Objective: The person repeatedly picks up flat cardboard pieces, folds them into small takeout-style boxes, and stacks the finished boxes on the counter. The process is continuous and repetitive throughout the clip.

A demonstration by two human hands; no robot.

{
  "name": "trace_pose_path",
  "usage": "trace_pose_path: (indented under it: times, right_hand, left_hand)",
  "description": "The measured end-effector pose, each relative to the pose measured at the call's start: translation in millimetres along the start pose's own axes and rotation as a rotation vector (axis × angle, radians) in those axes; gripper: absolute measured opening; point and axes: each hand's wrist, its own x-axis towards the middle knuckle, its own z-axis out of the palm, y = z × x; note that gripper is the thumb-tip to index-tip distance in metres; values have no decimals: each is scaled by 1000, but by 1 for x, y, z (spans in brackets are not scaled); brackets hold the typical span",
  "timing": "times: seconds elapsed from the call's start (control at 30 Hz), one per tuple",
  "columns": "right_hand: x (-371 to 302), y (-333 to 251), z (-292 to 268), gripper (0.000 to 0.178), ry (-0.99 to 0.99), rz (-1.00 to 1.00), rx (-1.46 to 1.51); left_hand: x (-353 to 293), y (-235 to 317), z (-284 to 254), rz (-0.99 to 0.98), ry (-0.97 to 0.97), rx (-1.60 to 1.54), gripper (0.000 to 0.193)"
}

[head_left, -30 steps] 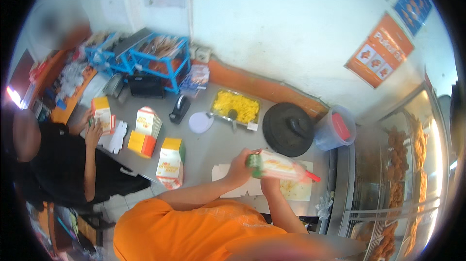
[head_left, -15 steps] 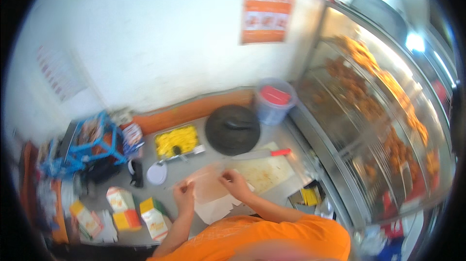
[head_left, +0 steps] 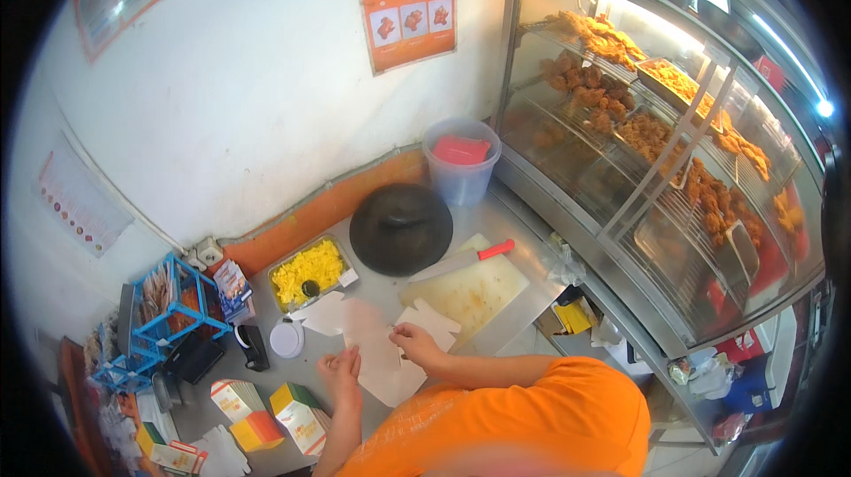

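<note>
In front of me an unfolded white carton blank (head_left: 409,381) lies on the metal counter, its cut flaps spread. Over it is a thin, pale brownish paper sheet (head_left: 365,324). My left hand (head_left: 341,369) is closed, its fingertips pinched at the sheet's near left side. My right hand (head_left: 418,346) pinches at the right side, thumb against the index finger, just above the carton blank. To the right, a knife with a red handle (head_left: 496,249) rests along the far edge of a stained cutting board (head_left: 479,293).
A steel tray of yellow food (head_left: 308,275), a black lid (head_left: 402,229) and a clear bucket (head_left: 463,177) stand along the wall. Printed cartons (head_left: 300,419) and a blue rack (head_left: 177,313) are at left. A glass display case (head_left: 567,158) of fried food borders the right.
My view has turned, so the counter appears shifted left, and the picture is sharper. My hands have come closer together over the carton blank, whose flaps now show more.
</note>
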Motion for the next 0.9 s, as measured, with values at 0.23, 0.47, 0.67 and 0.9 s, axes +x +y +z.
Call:
trace_pose_path:
  times: [0.23,0.47,0.67,0.9]
  right_hand:
    - [-27,-12,13,24,-178,-454,-471]
    - [6,-51,7,18,-284,-559,-728]
    - [22,-65,37,22,-227,149,99]
    - [6,-85,53,26,-290,-2,176]
  left_hand:
    - [-13,-14,36,-7,-101,205,44]
    - [-2,7,7,-23,-66,-42,30]
    - [-18,33,21,84,56,-123,20]
    - [-22,48,33,55,2,-286,23]
